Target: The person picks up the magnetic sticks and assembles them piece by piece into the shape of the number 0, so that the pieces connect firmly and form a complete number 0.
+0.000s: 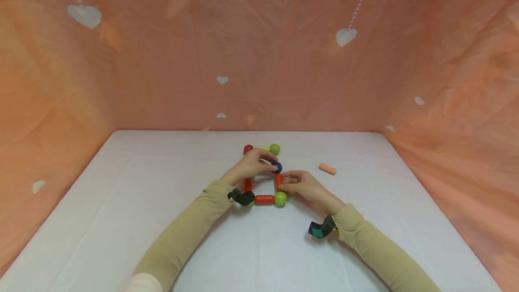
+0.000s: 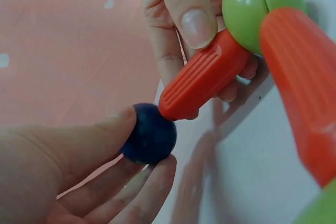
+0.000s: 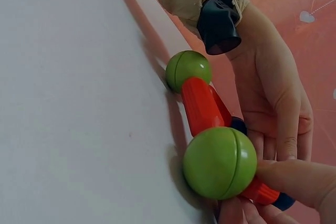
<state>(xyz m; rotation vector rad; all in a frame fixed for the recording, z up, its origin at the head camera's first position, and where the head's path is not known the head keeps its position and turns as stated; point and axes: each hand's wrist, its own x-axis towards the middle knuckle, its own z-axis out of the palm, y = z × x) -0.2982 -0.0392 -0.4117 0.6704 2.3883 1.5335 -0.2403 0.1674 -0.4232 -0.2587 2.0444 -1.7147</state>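
Observation:
My left hand [image 1: 252, 164] pinches a dark blue ball [image 2: 152, 134] between thumb and fingers. The ball meets the end of a red rod [image 2: 202, 77], gripped by my right hand [image 1: 304, 187]. That rod's near end joins a light green ball [image 1: 280, 198] resting on the table. From there a second red rod [image 1: 264, 199] runs left to another green ball [image 3: 189, 71], partly hidden by the left wrist camera in the head view. A third red rod [image 1: 248, 184] runs up the left side, its far part behind my left hand.
Beyond my left hand lie a dark red ball [image 1: 248, 149], a yellow rod [image 1: 264, 148] and a green ball [image 1: 274, 149], in a row. An orange rod [image 1: 327, 168] lies alone to the right on the white table [image 1: 162, 170]. Peach cloth [image 1: 304, 80] hangs around the table's back and sides.

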